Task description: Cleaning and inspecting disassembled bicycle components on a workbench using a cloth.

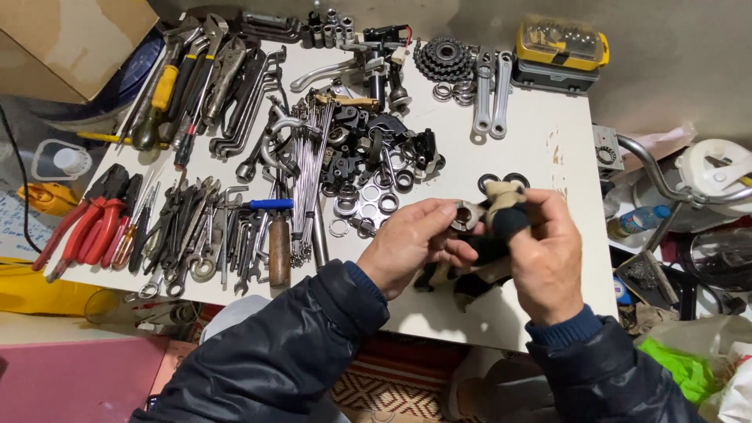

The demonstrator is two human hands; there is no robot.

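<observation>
My left hand [411,243] pinches a small round metal part [465,215] above the white table [540,133]. My right hand [544,258] holds a black and tan rag [501,210] wrapped over its fingers and pressed against that part. The rag's loose end [454,278] hangs down between both hands. Two dark rings [503,180] lie on the table just beyond my hands. Both arms wear dark padded sleeves.
Spread across the table are pliers with red handles [82,231], wrenches [196,235], a spoke bundle [309,172], black parts and washers [368,157], a sprocket cluster [445,59], two crank arms [489,94] and a yellow bit case [560,47]. A handlebar [666,184] and clutter sit on the right.
</observation>
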